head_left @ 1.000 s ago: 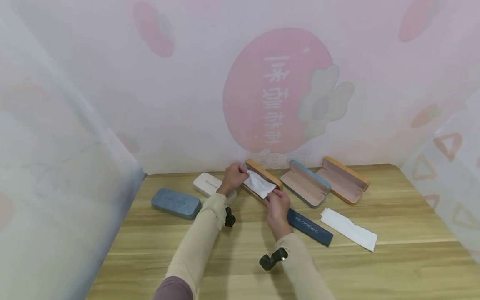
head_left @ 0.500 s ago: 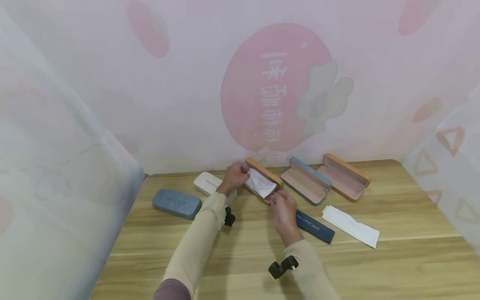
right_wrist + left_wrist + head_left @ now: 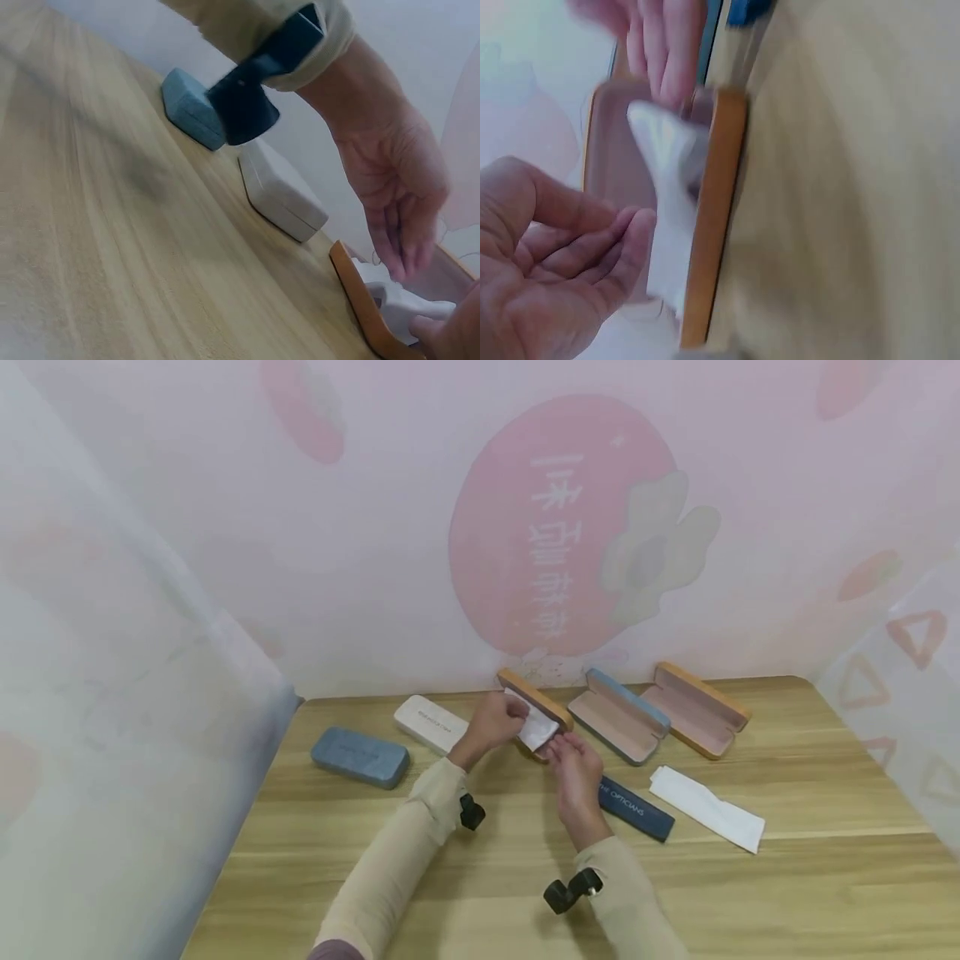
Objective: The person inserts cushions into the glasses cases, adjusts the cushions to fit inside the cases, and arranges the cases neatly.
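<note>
In the head view, an open orange glasses case with pinkish lining stands near the table's back edge. A white cloth lies inside it, bunched and partly raised in the left wrist view. My left hand is above the case's left part, thumb and fingertips together beside the cloth, nothing visible between them. At the near right end is my right hand, its fingers extended to the case. In the right wrist view, the right thumb touches the cloth. What lies under the cloth is hidden.
Left are a closed blue-grey glasses case and a closed white one. On the right, a blue case and another orange case stand open. Before them lie a dark blue sleeve and a folded white cloth.
My left hand has let go of the cloth's left end and moved right above it. The right hand has shifted slightly right, with straighter fingers. The cloth sits lower in the case.
</note>
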A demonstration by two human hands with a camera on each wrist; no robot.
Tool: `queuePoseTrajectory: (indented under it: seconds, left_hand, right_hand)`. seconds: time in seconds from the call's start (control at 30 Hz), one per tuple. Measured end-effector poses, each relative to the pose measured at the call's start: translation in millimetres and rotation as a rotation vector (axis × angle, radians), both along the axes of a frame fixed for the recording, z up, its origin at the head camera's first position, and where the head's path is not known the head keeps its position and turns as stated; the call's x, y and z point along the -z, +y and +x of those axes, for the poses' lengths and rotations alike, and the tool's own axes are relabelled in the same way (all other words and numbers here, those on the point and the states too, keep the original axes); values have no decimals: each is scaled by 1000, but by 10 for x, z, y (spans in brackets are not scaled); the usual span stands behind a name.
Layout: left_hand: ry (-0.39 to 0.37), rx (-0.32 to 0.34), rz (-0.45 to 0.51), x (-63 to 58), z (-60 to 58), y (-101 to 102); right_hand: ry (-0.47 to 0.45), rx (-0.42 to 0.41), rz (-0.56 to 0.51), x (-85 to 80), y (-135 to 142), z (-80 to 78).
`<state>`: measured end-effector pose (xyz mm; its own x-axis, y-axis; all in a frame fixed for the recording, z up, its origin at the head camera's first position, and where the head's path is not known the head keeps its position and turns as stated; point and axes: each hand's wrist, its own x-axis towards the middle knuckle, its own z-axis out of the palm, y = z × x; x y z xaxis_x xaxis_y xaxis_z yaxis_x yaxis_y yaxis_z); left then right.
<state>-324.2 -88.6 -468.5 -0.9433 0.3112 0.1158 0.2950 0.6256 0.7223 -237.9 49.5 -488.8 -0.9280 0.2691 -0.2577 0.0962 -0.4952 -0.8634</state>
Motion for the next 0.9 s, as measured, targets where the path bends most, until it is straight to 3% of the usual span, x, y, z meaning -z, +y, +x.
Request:
queuePoseTrajectory:
  seconds: [0.17, 0.43, 0.67, 0.9]
  left_hand:
    - [-44, 100, 1, 63, 86, 115]
    - [-69, 121, 46, 129, 107, 75]
    - [-90, 165, 0, 155, 127, 80]
    - [-108, 188, -49, 159, 118, 74]
  right_hand:
    - [-3, -31, -51, 14, -1, -81]
    - [3, -58, -91, 32, -82, -193]
    - [-39, -23, -107, 25, -66, -141]
    - [-21, -22, -120, 15, -50, -53]
